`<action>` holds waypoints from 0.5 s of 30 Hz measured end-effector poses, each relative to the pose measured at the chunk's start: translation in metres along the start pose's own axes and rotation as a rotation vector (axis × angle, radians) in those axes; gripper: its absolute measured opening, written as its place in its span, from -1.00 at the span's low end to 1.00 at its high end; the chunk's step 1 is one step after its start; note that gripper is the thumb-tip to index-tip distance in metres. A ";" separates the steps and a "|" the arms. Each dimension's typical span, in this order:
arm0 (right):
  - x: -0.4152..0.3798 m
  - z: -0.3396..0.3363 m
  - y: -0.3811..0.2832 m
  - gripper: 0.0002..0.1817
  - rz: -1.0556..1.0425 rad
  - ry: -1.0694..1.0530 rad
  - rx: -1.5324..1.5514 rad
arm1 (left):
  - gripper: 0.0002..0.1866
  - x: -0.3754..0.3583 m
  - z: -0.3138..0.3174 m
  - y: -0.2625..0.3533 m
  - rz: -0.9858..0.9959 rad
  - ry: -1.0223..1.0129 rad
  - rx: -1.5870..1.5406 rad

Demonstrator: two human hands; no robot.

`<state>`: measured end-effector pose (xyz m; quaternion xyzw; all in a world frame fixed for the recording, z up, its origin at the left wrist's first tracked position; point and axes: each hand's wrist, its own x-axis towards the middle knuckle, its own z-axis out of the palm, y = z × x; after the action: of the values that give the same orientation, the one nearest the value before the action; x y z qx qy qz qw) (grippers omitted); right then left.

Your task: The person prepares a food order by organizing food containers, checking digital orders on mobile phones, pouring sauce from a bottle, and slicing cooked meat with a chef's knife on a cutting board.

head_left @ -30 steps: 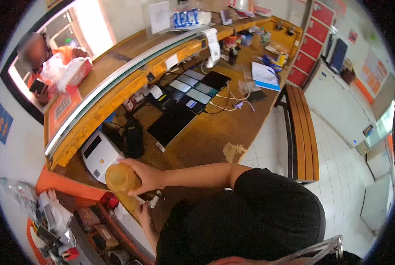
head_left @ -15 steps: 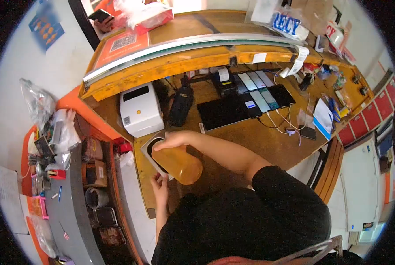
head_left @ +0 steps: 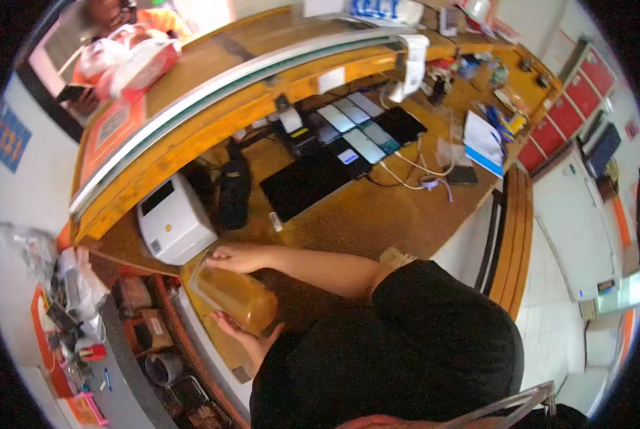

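Note:
A see-through container with amber contents [head_left: 243, 299] is tilted at the counter's left front corner, its exact kind unclear. My right hand [head_left: 228, 259] is closed on its upper left end, my forearm reaching across from the right. Below the container, my left hand [head_left: 243, 334] is open, thumb and fingers apart, close under its lower side. A white label printer [head_left: 175, 222] stands just beyond my right hand, with a dark pouch-like case [head_left: 234, 193] beside it.
Several phones [head_left: 352, 118] and a black tablet [head_left: 309, 182] lie on the wooden counter with white cables. A raised shelf [head_left: 213, 121] runs along the back. Another person [head_left: 105, 18] stands beyond it, near plastic bags [head_left: 130, 61]. Shelves with containers [head_left: 164, 368] are at left.
My view has turned to the right. The container has tilted differently in my right hand, and its dark, pale-rimmed end no longer shows. My left hand's fingers have spread from a pinch.

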<state>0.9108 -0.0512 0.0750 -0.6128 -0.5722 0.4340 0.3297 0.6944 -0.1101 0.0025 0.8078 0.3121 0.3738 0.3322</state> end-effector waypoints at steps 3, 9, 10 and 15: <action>-0.072 -0.049 0.071 -0.59 -0.031 0.455 0.054 | 0.46 -0.002 -0.001 0.003 -0.085 0.025 -0.068; -0.294 -0.193 0.252 -0.79 1.080 1.083 -1.159 | 0.43 0.002 -0.005 0.041 -0.124 0.053 -0.039; -0.317 -0.204 0.260 -0.82 1.230 1.218 -1.148 | 0.42 0.002 -0.005 0.043 -0.105 0.041 -0.020; -0.395 -0.235 0.311 -0.59 1.122 1.011 -0.639 | 0.37 -0.002 -0.008 0.049 -0.248 0.076 0.036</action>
<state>1.2660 -0.4590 -0.0489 -0.9938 -0.0589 0.0221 0.0913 0.6996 -0.1384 0.0434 0.7542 0.4286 0.3545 0.3492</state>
